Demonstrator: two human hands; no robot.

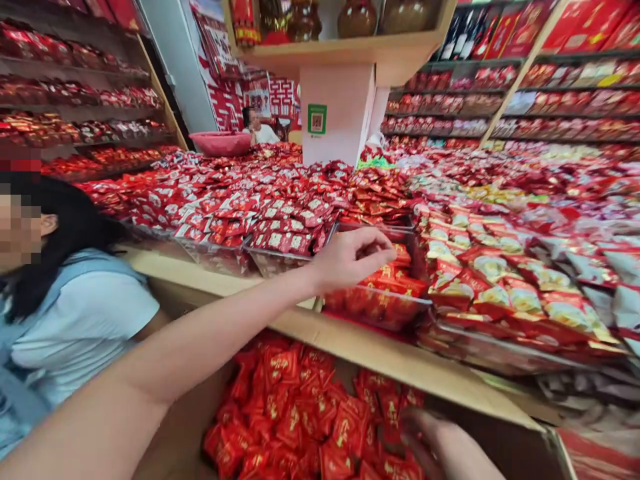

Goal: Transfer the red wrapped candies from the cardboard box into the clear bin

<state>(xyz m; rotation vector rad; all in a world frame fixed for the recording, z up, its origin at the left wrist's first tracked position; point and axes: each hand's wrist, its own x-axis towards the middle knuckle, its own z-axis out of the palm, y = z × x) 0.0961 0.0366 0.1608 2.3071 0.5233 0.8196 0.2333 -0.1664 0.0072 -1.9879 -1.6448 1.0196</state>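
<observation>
My left hand point(350, 260) reaches over a clear plastic bin point(395, 297) that holds small red candy packets point(405, 287). Its fingers are loosely curled with a gap at the thumb, and I see no packet in them. Below, a cardboard box point(400, 360) holds a heap of red packets with gold print point(300, 407). My right hand point(433, 437) is low inside this box at the right, against the packets. Motion blurs its fingers, and whether they grip a packet is unclear.
Bins of dark red packets point(290, 227) and of red-and-gold packets point(500, 280) flank the clear bin. A person in a white shirt point(90, 307) is close at the left. Behind stand a white pillar point(337, 127), a pink basin point(220, 143) and stocked shelves point(450, 103).
</observation>
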